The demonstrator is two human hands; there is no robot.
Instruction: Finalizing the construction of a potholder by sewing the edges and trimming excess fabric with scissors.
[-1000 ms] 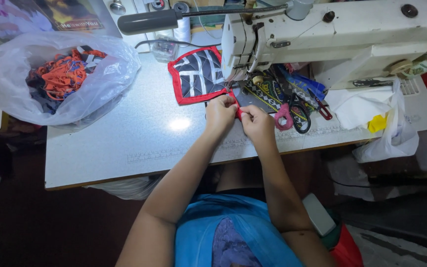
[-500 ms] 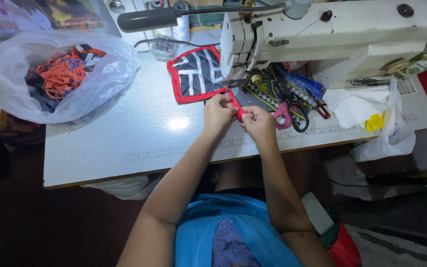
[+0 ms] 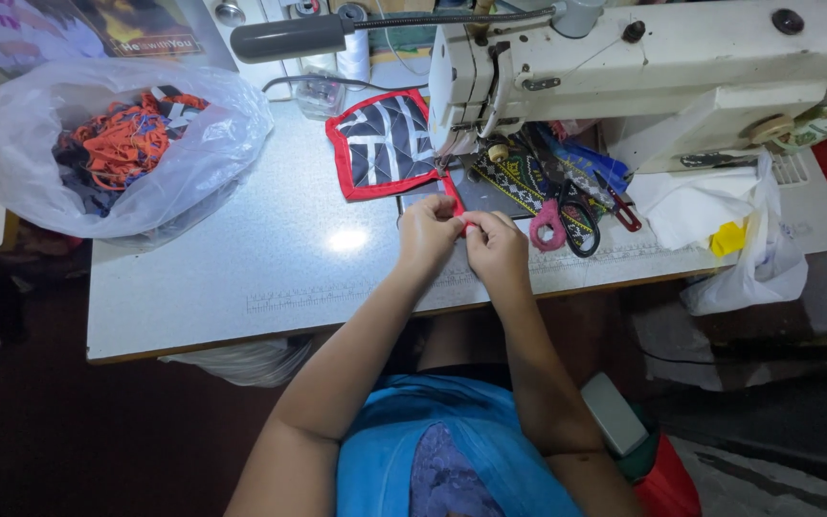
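**Two hands pinch a red strip at the sewing machine**

Nearest the camera sits the person in a blue shirt [image 3: 452, 460], both forearms reaching forward over the front edge of the desk [image 3: 241, 278]. The left hand [image 3: 429, 230] and the right hand [image 3: 496, 245] meet side by side, knuckles almost touching. Both are closed, fingertips pinched on a narrow red strip [image 3: 456, 203] that runs between them and away toward the machine. The strip's far end joins the red edging of a square quilted pad [image 3: 381, 144], dark with pale stripes, which lies flat on the desk just beyond the left hand and partly under the needle end of the sewing machine [image 3: 643, 67].

Just right of the right hand lie scissors [image 3: 576, 215] with black handles and a pink ring-shaped piece [image 3: 547, 226], on top of patterned cloth [image 3: 519, 177]. Farther right, white cloth [image 3: 701, 206] with a yellow scrap [image 3: 727, 239] hangs over the desk edge.

On the far left of the desk stands a clear plastic bag [image 3: 126, 144] stuffed with orange and dark scraps. Behind the pad, a white thread spool [image 3: 352, 59] stands upright.
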